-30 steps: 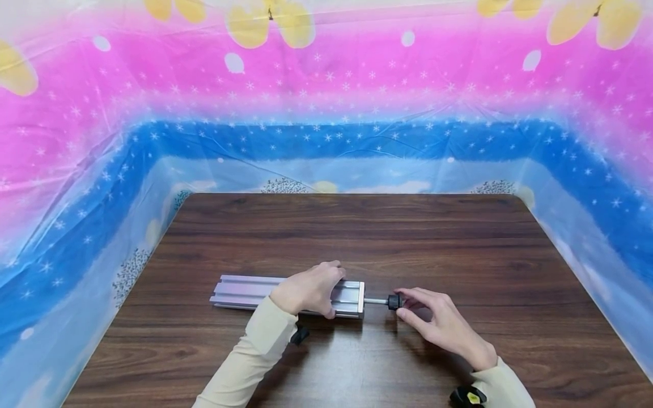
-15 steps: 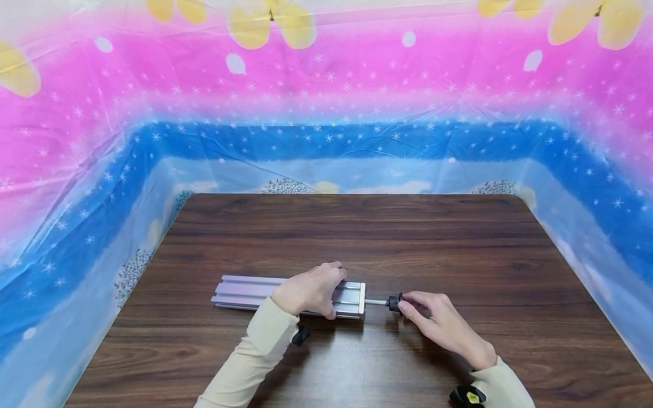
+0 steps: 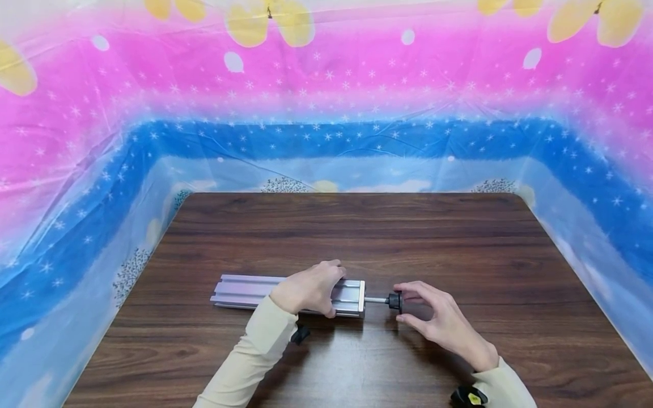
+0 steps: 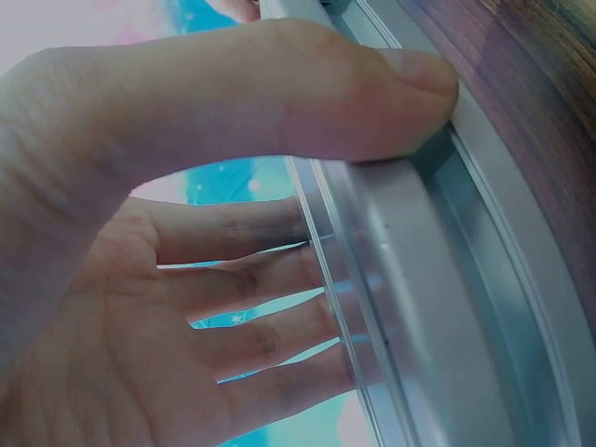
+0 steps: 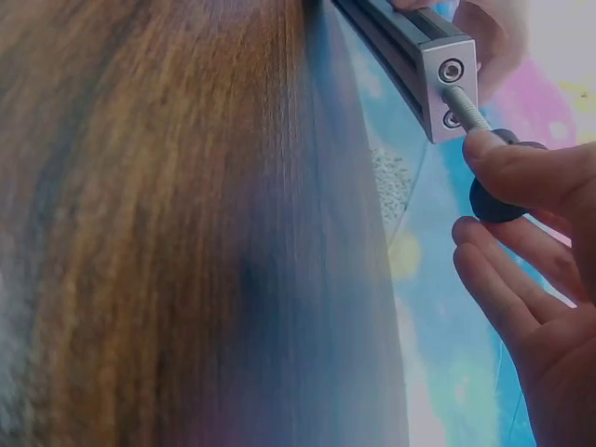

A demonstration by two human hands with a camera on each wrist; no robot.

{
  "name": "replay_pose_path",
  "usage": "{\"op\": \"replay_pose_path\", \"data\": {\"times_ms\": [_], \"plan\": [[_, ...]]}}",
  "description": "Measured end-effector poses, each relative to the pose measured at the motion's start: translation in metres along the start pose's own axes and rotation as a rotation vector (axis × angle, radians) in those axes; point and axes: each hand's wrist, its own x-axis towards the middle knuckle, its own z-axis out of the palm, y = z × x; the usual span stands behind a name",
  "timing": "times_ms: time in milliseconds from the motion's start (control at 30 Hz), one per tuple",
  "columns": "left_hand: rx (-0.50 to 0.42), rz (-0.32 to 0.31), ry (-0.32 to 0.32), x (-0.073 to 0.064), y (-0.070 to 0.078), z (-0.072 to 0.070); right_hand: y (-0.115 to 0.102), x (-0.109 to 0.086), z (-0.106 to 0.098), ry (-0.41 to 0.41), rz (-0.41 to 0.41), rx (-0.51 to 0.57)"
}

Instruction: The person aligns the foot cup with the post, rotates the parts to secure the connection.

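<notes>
The head view is bright and mostly sharp, with a pale glare pooled on the table [image 3: 349, 368] at 6 o'clock and a soft shadow toward 7 o'clock of the right hand [image 3: 449, 323]. Both wrist views look hazy. In the left one, the metal bar [image 4: 438, 289] bows and the backdrop [image 4: 102, 20] washes out toward 11 o'clock; in the right one, the table blurs toward 6 o'clock.

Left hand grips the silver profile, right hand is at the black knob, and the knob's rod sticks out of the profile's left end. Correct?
No, wrong end: the head view shows the rod sticking out of the silver profile at its right end. The rest holds: left hand grips the profile, right hand is at the black knob.
</notes>
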Motion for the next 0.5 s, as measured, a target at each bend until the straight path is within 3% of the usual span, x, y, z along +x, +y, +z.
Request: {"op": "replay_pose_path", "data": {"times_ms": [233, 500], "plan": [[0.009, 0.019, 0.011, 0.0000, -0.0009, 0.0007, -0.0001, -0.0004, -0.0002, 0.009, 0.006, -0.037], [0.014, 0.024, 0.013, -0.0010, -0.0015, 0.0012, 0.0017, -0.0022, 0.0003, -0.026, 0.077, -0.067]]}}
